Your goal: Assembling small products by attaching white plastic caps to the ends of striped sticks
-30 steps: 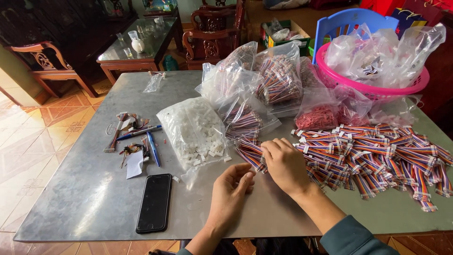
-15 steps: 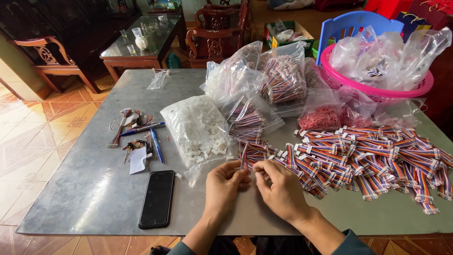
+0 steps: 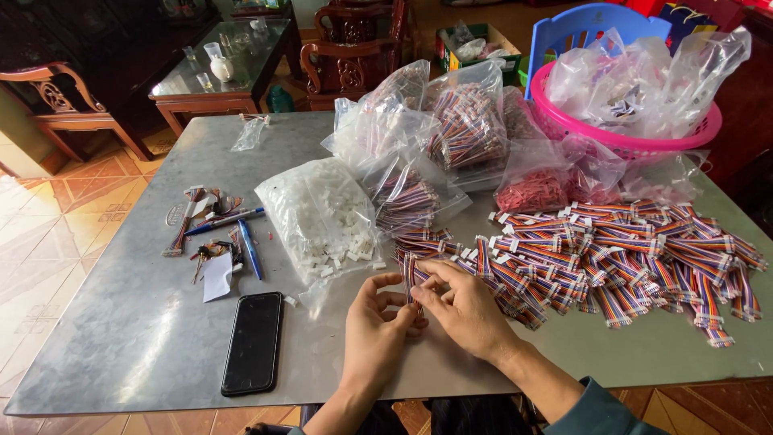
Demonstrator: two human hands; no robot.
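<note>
Rainbow ribbon cable (image 3: 412, 278) is pinched between both hands above the near edge of the grey metal table (image 3: 121, 338); the left hand (image 3: 377, 322) and the right hand (image 3: 467, 310) are both closed on it. A large pile of finished cables (image 3: 636, 250) lies to the right, and the bag of white connectors (image 3: 326, 217) seems still quite full. A black phone (image 3: 253, 342) lies to the left, a pink basket (image 3: 624, 141) behind, wooden chairs on the tiled floor
</note>
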